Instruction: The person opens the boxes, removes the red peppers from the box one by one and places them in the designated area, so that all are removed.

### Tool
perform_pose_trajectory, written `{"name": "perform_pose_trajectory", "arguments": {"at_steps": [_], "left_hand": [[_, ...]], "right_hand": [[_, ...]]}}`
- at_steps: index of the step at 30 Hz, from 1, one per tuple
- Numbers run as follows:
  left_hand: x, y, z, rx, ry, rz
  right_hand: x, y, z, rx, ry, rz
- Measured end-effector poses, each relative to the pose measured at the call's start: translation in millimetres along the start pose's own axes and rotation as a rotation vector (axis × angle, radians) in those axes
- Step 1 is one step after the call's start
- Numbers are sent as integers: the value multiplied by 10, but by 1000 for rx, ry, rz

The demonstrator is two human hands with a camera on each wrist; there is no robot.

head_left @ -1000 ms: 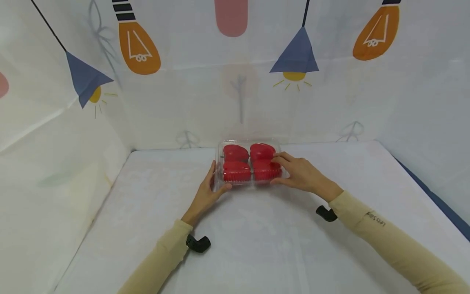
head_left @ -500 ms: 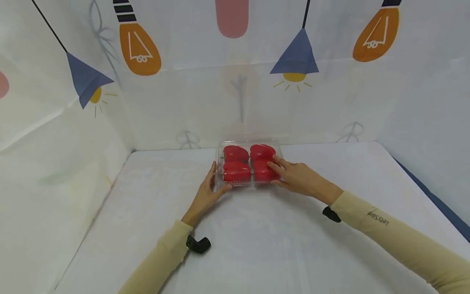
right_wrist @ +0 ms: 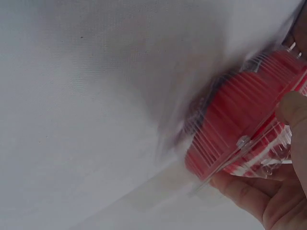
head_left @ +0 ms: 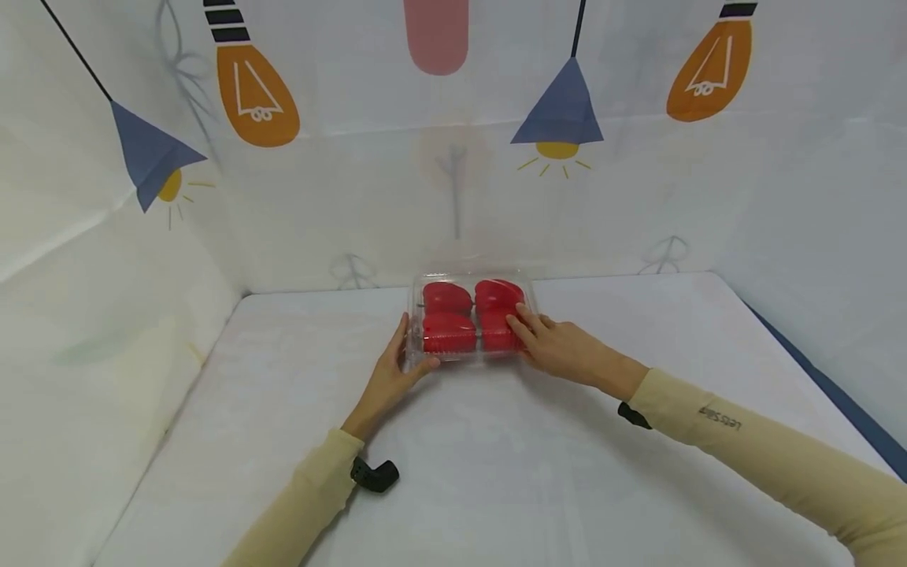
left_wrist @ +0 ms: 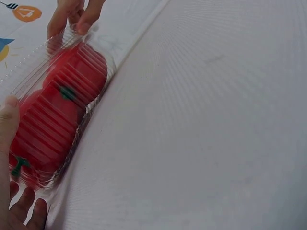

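A clear plastic clamshell box (head_left: 468, 276) stands at the table's far edge in the head view. Inside are several red pieces (head_left: 449, 332), fruit or vegetables of uncertain kind; green stems show in the left wrist view. My left hand (head_left: 386, 386) grips the box's left end, its thumb (left_wrist: 7, 122) at one side and its other fingers beyond the end. On the right, my right hand (head_left: 567, 350) holds the near right corner, fingers over the lid. The right wrist view shows that hand's thumb (right_wrist: 293, 108) on the ribbed plastic, with fingers underneath. The lid looks shut.
A white cloth covers the table (head_left: 482, 472). Close behind the box rises a white backdrop (head_left: 340, 205) printed with lamps and bulbs. Black wrist cameras (head_left: 375, 475) hang at both cuffs. A blue strip (head_left: 829, 378) runs along the right side.
My right hand's fingers have slid a little leftward and down over the lid, and its thumb is now hidden in the head view. The left hand keeps its grip; the head view has shifted slightly.
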State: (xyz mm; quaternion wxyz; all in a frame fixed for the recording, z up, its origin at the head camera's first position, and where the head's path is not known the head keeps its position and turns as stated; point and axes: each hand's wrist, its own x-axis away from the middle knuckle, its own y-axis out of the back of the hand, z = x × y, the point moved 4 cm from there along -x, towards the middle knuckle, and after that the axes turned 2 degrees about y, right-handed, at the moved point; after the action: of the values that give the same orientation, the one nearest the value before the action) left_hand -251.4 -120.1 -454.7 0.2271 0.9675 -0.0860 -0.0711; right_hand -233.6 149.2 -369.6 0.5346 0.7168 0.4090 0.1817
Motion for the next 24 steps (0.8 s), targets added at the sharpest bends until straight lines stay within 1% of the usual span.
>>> {"name": "perform_pose_trajectory", "arguments": {"at_steps": [5, 8, 10, 13, 18, 24], "left_hand": [[12, -26, -8, 12, 3, -9], [10, -45, -4, 11, 18, 0], [3, -49, -4, 8, 16, 10], [-2, -25, -11, 0, 0, 8], [22, 42, -5, 5, -6, -23], [20, 10, -37, 18, -18, 5]], "right_hand": [[11, 4, 19, 34, 8, 22], [28, 6, 30, 50, 4, 26], [35, 10, 38, 62, -1, 21], [16, 12, 54, 75, -15, 14], [-55, 7, 104, 76, -21, 20], [-40, 19, 112, 88, -68, 15]]}}
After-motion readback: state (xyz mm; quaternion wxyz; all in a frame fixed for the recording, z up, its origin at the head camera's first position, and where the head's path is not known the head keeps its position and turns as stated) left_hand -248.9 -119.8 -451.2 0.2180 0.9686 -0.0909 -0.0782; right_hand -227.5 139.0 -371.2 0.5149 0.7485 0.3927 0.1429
